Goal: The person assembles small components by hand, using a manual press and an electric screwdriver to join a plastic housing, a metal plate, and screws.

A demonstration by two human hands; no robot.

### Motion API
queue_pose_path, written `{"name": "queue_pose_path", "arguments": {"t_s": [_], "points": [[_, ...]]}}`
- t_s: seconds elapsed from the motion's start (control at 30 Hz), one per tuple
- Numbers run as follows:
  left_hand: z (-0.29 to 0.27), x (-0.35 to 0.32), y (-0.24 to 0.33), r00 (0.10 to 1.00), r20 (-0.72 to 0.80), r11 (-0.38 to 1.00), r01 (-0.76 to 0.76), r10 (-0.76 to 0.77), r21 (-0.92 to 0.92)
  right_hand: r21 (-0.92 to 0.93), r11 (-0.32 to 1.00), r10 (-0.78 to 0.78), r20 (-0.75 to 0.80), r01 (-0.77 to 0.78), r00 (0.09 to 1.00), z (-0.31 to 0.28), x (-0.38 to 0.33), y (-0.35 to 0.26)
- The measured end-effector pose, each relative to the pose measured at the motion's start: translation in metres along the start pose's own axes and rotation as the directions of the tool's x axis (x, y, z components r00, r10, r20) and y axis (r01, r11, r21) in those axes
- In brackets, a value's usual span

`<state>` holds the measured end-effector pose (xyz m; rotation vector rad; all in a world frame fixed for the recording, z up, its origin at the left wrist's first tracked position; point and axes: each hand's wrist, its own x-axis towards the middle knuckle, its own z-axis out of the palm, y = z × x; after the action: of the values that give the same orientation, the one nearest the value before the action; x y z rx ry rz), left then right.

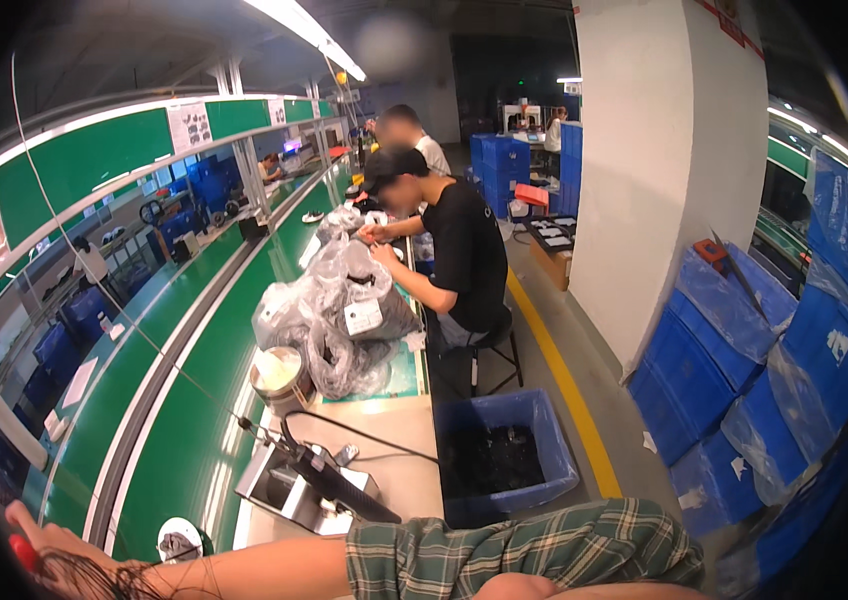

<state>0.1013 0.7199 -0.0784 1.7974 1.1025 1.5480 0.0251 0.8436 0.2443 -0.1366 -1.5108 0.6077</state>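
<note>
My right arm, in a green plaid sleeve, stretches leftward along the lower edge. At the lower left rim, my right hand (49,562) is closed around a bunch of thin black wires (134,580), which trail back over the wrist. Beside its fingers shows a small red piece (22,552), too blurred to name. My left hand is out of sight. Past my forearm stands a silver metal stand (269,487) with a black-handled tool (329,483), like a soldering iron, and its black cable. A white round dish (180,540) with dark stuff lies on the green bench.
Clear plastic bags (339,310) of dark parts lie beyond a cream-filled tub (281,378). Two people sit along the bench, the nearer in black (474,245). A blue bin (554,440) stands on the floor at right, before a pillar (634,150) and stacked blue crates (674,370).
</note>
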Motion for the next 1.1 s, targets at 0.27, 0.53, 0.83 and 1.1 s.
{"name": "queue_pose_path", "arguments": {"t_s": [0.27,0.53,0.83,1.1], "points": [[0.031,0.11,0.042,0.987,-0.088,0.979,-0.146,0.135,-0.14,-0.118,0.985,-0.091,0.256,0.124,0.963,-0.044,0.067,-0.07],[0.047,0.145,0.093,0.971,-0.109,0.95,-0.231,0.212,-0.209,-0.195,0.957,-0.118,0.407,0.213,0.906,-0.075,0.08,-0.106],[0.034,0.108,0.106,0.979,-0.108,0.951,-0.195,0.174,-0.238,-0.229,0.953,-0.053,0.515,0.197,0.855,-0.096,0.006,-0.135],[-0.013,0.015,0.039,0.999,-0.038,0.974,0.019,-0.028,-0.225,-0.411,0.896,0.12,-0.138,-0.167,0.983,-0.208,-0.14,-0.252]]}}
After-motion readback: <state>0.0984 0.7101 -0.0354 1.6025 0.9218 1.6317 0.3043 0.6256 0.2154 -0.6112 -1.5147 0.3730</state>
